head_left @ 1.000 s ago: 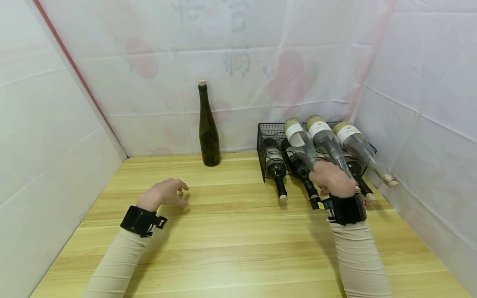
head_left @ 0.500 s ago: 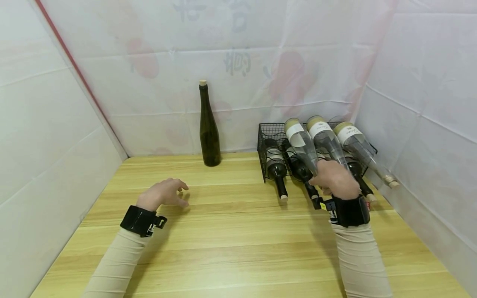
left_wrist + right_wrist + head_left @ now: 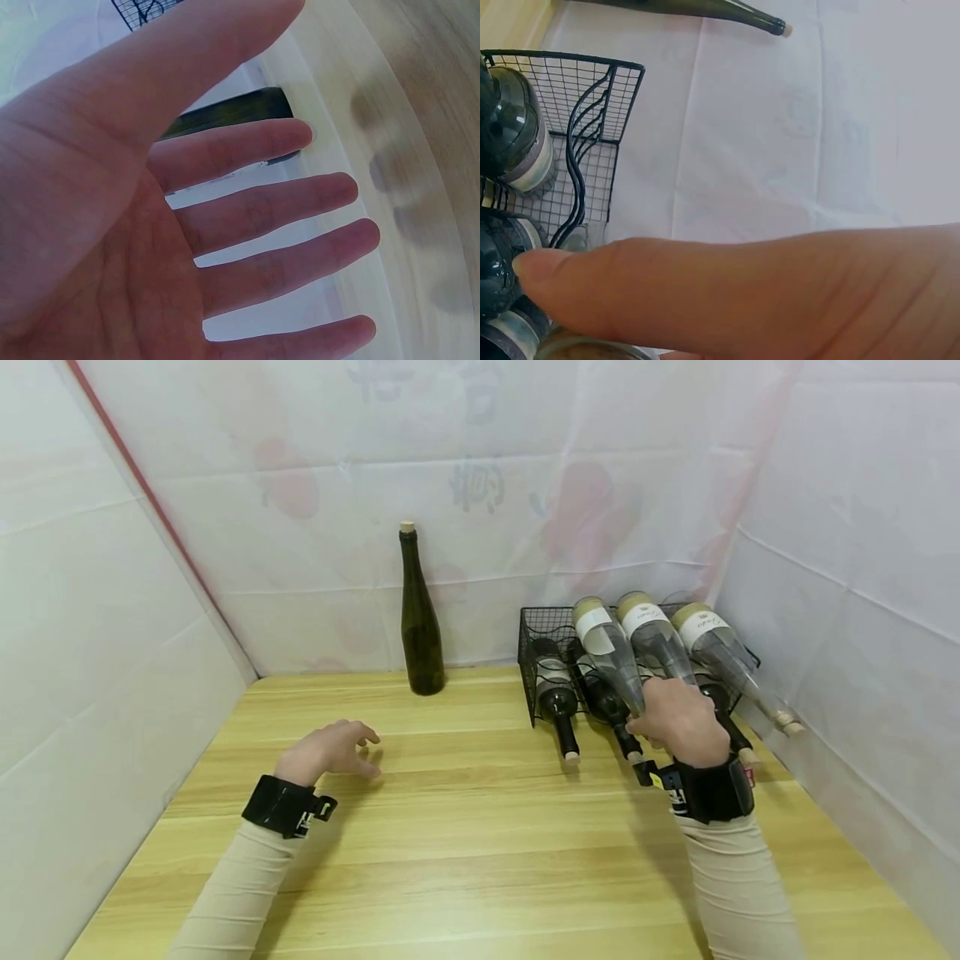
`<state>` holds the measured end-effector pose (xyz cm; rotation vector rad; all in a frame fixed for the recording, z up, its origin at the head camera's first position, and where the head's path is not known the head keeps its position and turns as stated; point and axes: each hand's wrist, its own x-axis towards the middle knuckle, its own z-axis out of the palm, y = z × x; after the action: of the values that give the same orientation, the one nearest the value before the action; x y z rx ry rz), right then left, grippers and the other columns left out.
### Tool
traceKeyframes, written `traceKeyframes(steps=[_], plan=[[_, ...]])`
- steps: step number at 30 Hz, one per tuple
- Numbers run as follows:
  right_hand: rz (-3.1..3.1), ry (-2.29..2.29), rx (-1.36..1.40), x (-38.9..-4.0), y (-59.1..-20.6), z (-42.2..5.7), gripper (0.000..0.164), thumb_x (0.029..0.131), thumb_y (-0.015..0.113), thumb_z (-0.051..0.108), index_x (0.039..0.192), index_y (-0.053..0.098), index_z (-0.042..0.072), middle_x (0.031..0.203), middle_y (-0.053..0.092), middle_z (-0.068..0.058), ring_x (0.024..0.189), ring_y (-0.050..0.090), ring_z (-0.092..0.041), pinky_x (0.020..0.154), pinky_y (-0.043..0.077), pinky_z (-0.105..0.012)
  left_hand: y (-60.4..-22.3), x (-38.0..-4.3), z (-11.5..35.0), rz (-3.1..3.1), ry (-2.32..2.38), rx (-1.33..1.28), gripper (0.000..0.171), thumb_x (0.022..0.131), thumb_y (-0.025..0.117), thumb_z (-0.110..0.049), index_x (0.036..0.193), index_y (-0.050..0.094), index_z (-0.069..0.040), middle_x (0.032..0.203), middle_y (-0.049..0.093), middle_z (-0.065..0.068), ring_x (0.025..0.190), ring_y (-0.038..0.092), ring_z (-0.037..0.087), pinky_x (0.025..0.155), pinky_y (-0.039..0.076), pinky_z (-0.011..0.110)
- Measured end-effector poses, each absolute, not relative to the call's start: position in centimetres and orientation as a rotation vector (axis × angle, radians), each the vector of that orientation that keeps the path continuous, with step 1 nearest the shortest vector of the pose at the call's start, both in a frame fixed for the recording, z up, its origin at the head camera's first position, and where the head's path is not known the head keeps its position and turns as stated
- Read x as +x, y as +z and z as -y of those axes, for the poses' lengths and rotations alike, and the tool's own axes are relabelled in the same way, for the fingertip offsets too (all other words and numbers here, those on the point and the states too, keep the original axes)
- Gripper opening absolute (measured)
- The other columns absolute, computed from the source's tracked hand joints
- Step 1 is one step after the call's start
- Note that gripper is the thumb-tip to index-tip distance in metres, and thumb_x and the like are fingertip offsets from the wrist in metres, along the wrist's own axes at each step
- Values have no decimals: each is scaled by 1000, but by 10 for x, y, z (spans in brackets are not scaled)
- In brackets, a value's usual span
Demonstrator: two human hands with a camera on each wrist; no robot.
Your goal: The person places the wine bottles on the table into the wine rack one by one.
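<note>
My left hand [image 3: 330,752] hovers above the wooden table with its fingers loosely bent and nothing held; in the left wrist view its fingers [image 3: 270,210] are spread. A dark green corked wine bottle [image 3: 423,635] stands upright at the back. My right hand [image 3: 684,720] is over the necks of the left clear bottle [image 3: 603,639] and the middle clear bottle [image 3: 652,631], which lie on top of a black wire rack [image 3: 543,618]. Its thumb [image 3: 667,289] extends straight across glass in the right wrist view. The hand hides its other fingers, so I cannot tell whether it grips a neck.
Another clear bottle [image 3: 723,652] lies on the rack's right, its corked neck jutting forward. Several dark bottles lie below, including a left one [image 3: 558,706]. White sheets hang behind and at both sides, the right sheet [image 3: 862,610] close to the rack.
My right hand has slid a little to the right across the bottle necks, uncovering more of the left clear bottle's neck. The bottles and my left hand stay in place.
</note>
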<state>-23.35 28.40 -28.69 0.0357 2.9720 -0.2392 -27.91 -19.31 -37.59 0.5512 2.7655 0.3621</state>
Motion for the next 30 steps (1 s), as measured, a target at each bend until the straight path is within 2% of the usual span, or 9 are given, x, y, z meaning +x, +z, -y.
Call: traceKeyframes(steps=[6, 11, 18, 24, 27, 30], plan=[[-2997, -218, 5, -235, -286, -287, 27, 89, 74, 31, 84, 62, 8, 73, 62, -9, 65, 60, -27, 57, 46, -42, -375, -281, 196, -2767, 361, 551, 65, 82, 81, -38, 133, 62, -4, 126, 63, 22, 120, 55, 41, 98, 48, 58], [-2963, -282, -52, -237, -286, -291, 25, 91, 69, 28, 87, 62, 5, 68, 65, -7, 61, 61, -22, 56, 48, -38, -375, -281, 197, -2766, 375, 559, 64, 82, 81, -37, 133, 62, -3, 126, 63, 22, 119, 55, 41, 98, 48, 57], [-2853, -349, -168, -239, -284, -296, 29, 98, 53, 20, 73, 59, 7, 62, 58, -5, 53, 53, -19, 55, 43, -33, -376, -280, 196, -2775, 388, 572, 63, 82, 82, -37, 132, 63, -3, 125, 64, 22, 119, 55, 40, 98, 48, 56], [-2777, -421, -166, -242, -286, -303, 29, 99, 43, 14, 73, 55, 7, 61, 50, -3, 52, 45, -18, 55, 40, -32, -375, -280, 196, -2773, 374, 569, 64, 82, 81, -37, 132, 63, -3, 126, 64, 22, 119, 55, 40, 98, 48, 56], [-2800, -387, -110, -242, -286, -303, 30, 100, 49, 22, 75, 57, 7, 61, 54, -5, 53, 49, -20, 54, 42, -34, -376, -280, 195, -2770, 370, 559, 64, 82, 81, -38, 133, 63, -4, 127, 64, 22, 120, 55, 41, 99, 48, 57], [-2873, -291, -35, -242, -287, -301, 33, 96, 62, 35, 87, 57, 4, 69, 58, -8, 60, 56, -25, 55, 44, -39, -377, -281, 195, -2766, 372, 559, 64, 82, 81, -38, 133, 63, -4, 127, 63, 22, 120, 55, 40, 99, 48, 57]])
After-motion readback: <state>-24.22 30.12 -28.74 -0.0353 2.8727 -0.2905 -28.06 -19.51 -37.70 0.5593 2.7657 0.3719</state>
